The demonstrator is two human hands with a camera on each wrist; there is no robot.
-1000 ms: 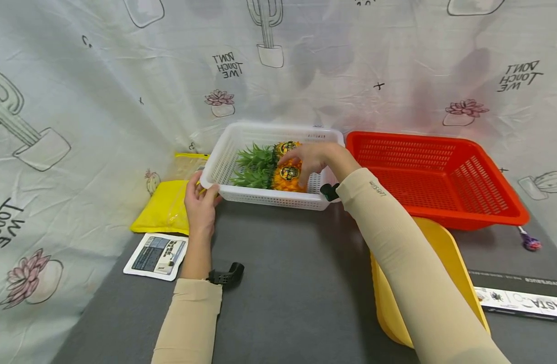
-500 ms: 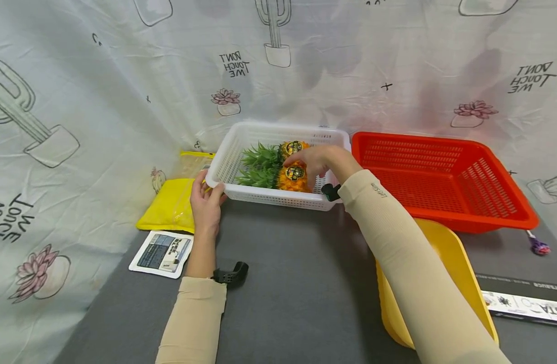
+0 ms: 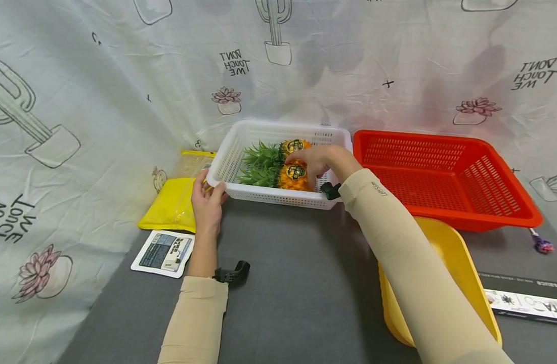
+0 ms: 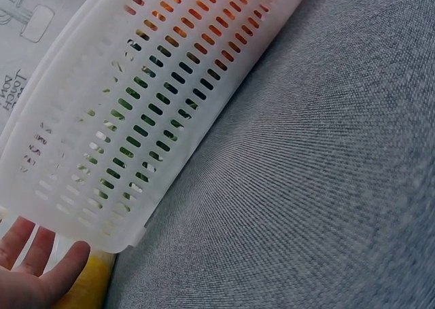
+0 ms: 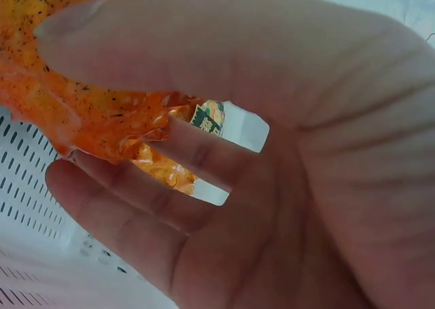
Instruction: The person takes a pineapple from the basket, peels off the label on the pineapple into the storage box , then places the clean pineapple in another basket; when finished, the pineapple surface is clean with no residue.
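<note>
Two pineapples lie side by side in a white plastic basket (image 3: 283,196), their green leaf crowns (image 3: 261,164) toward the left. Their orange bodies look wrapped in shiny film and carry round black-and-yellow labels. My right hand (image 3: 321,161) reaches in from the right and holds the front pineapple (image 3: 293,178) by its leafless end. In the right wrist view my thumb lies across its orange surface (image 5: 102,119), with the fingers spread along the other side. My left hand (image 3: 207,205) holds the basket's front left corner, thumb at the front and fingers at the end wall.
A red basket (image 3: 446,215) adjoins on the right, with a yellow bin (image 3: 396,316) below it, partly under my right arm. A lollipop (image 3: 543,244) and a pasta box (image 3: 528,301) lie farther right. A yellow bag (image 3: 169,207) and white pack (image 3: 163,254) lie left.
The head view has shifted a little, so everything sits slightly farther right in it. Both hands keep their places at the basket and the front pineapple.
</note>
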